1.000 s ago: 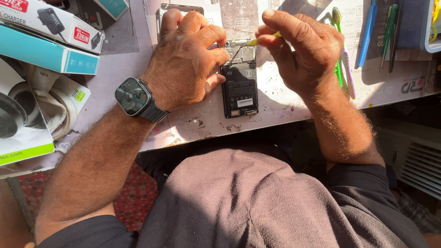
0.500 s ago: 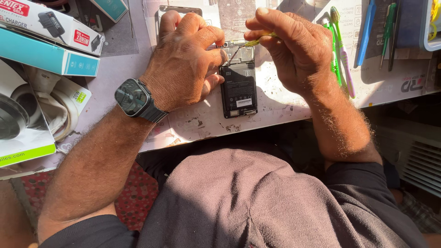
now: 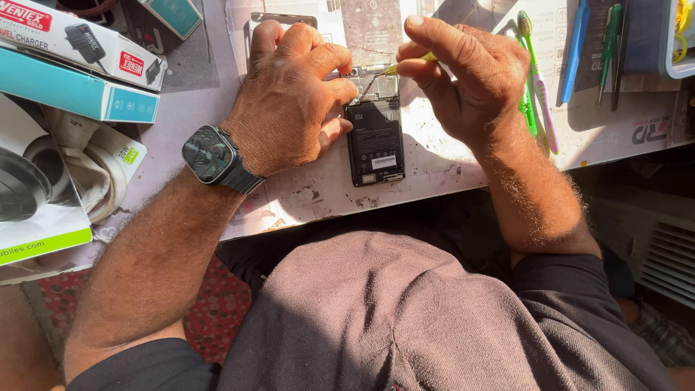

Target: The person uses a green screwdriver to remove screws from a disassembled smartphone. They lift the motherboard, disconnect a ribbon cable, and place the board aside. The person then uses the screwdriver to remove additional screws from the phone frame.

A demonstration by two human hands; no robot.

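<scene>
An opened phone (image 3: 375,137) lies back-up on the worn white table (image 3: 449,174), its black battery and upper circuit board exposed. My left hand (image 3: 289,94), with a dark wristwatch (image 3: 211,156) on the wrist, is curled over the phone's left edge and top, holding it down. Pinched in the fingers of my right hand (image 3: 470,69) is a thin yellow-handled tool (image 3: 409,64). Its tip rests on the board near the top of the phone.
Boxed chargers (image 3: 79,43) and a teal box (image 3: 79,94) lie at the left, with a white packet (image 3: 43,203) below them. Toothbrushes (image 3: 536,87), a blue tool (image 3: 575,51) and green pens (image 3: 612,43) lie at the right. A phone's back cover (image 3: 282,22) sits behind my left hand.
Both hands stay on the phone. My right hand has shifted slightly up and left with the tool, its tip still at the phone's top.
</scene>
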